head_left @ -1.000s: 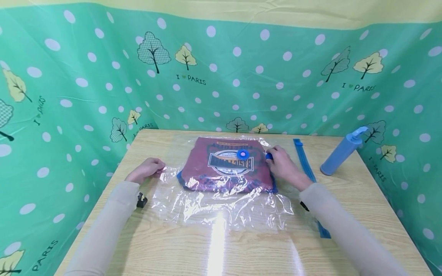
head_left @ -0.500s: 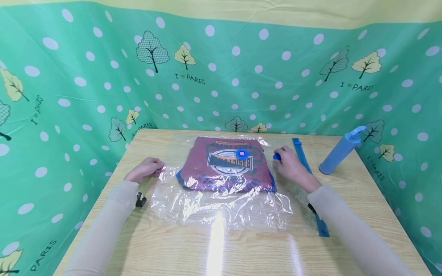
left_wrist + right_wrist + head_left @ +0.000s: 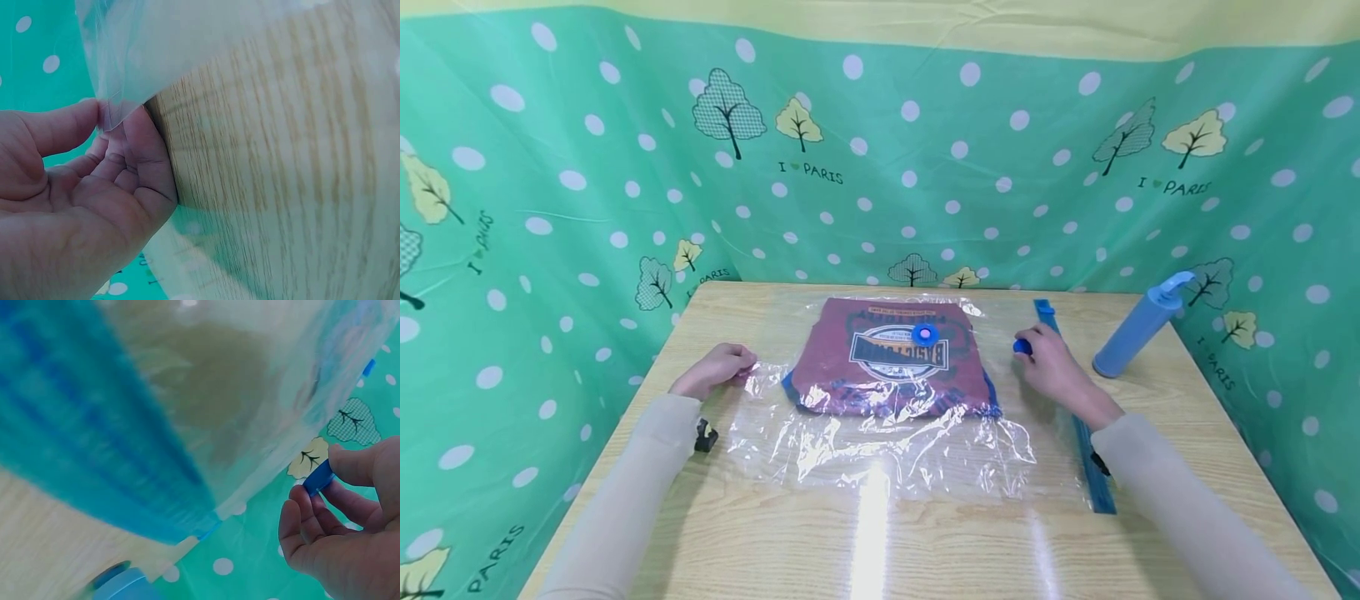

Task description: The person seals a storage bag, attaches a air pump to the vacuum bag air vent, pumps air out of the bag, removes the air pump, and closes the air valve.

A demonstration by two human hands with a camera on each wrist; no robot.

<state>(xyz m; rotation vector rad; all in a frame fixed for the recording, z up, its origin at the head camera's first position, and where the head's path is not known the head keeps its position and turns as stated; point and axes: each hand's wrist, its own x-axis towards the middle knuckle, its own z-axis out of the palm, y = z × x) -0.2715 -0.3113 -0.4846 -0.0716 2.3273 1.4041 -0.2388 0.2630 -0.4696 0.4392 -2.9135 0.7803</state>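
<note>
A clear vacuum storage bag lies flat on the table with a folded maroon garment inside, its printed logo upside down in the head view. On top of the bag sits a round blue valve with a pinkish centre. My left hand pinches the bag's left edge between thumb and fingers; the film shows between them in the left wrist view. Between thumb and fingertips, my right hand holds a small round blue cap, over the bag's right part near the blue zip strip.
A blue hand pump stands tilted in the head view at the table's right side. Along the bag's right end runs the zip strip, with a slider near its far end. A green dotted curtain hangs behind the wooden table.
My right hand has moved right, away from the valve and garment, carrying the blue cap. The left hand has kept its pinch on the bag's edge.
</note>
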